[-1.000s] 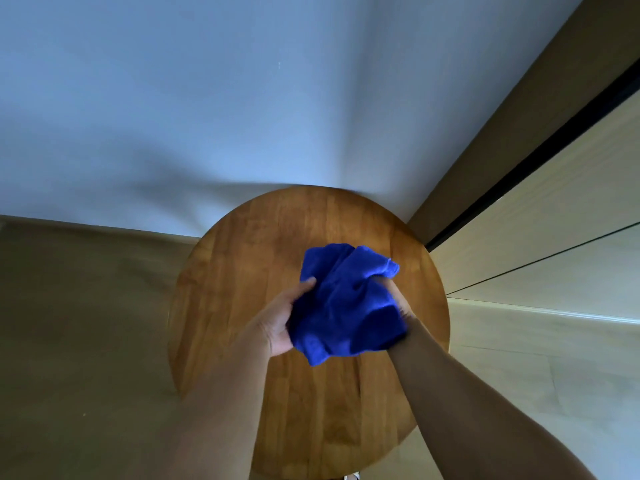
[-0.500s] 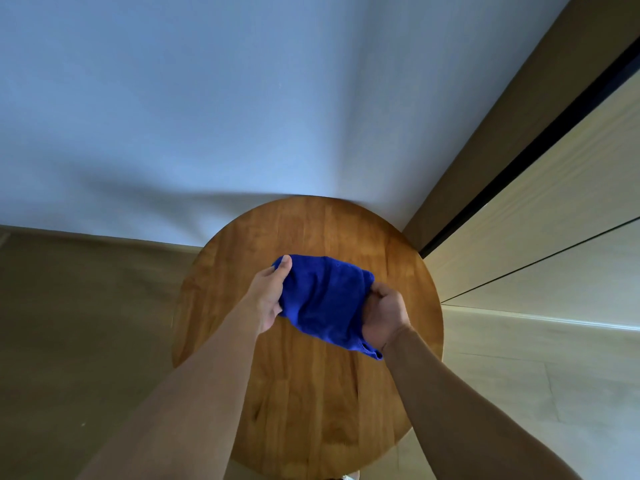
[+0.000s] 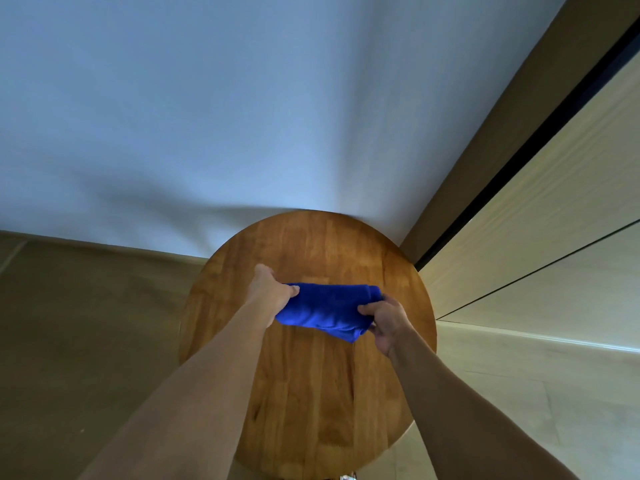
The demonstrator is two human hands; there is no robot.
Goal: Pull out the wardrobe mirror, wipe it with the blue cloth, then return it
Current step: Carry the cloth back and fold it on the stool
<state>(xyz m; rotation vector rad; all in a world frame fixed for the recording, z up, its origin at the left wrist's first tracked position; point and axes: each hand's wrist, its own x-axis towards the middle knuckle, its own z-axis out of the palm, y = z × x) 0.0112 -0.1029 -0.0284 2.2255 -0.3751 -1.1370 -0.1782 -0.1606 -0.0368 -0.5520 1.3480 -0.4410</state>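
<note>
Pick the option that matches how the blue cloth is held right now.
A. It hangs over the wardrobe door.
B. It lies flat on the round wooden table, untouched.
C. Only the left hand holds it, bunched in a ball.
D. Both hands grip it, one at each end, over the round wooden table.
D: the left hand and right hand each grip an end of the blue cloth, stretched between them above the round wooden table.

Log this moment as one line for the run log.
stage: cloth handling | left hand: grips blue cloth | right hand: grips cloth | cloth: folded, over round wooden table | mirror: not in view
</note>
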